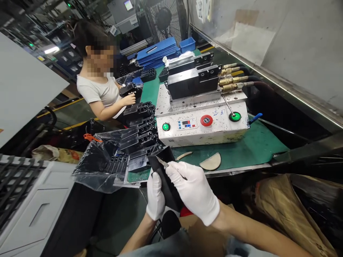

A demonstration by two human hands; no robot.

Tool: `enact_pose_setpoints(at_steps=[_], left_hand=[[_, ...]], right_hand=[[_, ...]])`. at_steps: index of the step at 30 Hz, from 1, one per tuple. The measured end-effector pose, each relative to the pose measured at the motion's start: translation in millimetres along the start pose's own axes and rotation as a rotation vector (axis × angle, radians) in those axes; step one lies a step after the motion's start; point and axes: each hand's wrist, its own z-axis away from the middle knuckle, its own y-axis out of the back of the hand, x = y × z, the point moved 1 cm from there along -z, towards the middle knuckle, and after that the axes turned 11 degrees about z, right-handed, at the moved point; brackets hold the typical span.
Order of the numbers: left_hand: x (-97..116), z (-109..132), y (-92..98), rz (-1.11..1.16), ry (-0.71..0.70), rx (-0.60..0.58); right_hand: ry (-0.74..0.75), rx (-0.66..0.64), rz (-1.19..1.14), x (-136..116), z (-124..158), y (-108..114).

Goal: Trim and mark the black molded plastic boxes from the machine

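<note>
My left hand point(155, 196), in a white glove, is closed around a long black box-shaped plastic part point(169, 191) and holds it tilted in front of me. My right hand point(194, 185), also gloved in white, grips a small knife point(162, 162). Its metal blade lies at the part's upper end, and a bit of its dark handle shows below the fingers. Just beyond my hands, a half-round pale disc point(210, 161) and a thin curved strip point(184, 155) rest on the green tabletop point(237, 159).
A white machine point(203, 134) with lit buttons and black blocks point(184, 84) on top stands ahead; brass-fitted hoses point(233, 86) run right. Several black parts point(136, 137) line the table's left side by a plastic-lined bin point(89, 164). A co-worker point(100, 89) handles parts at far left.
</note>
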Motion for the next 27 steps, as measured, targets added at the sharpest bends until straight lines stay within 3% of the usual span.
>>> enact_pose_setpoints(at_steps=[16, 23, 27], left_hand=[[-2, 1, 6.9, -0.122, -0.050, -0.016], [14, 6, -0.3, -0.299, -0.239, -0.076], [11, 7, 5.6, -0.329, -0.321, -0.073]], right_hand=[[0.021, 0.039, 0.040, 5, 0, -1], [0.036, 0.015, -0.009, 8, 2, -2], [-0.002, 0.033, -0.028, 14, 3, -2]])
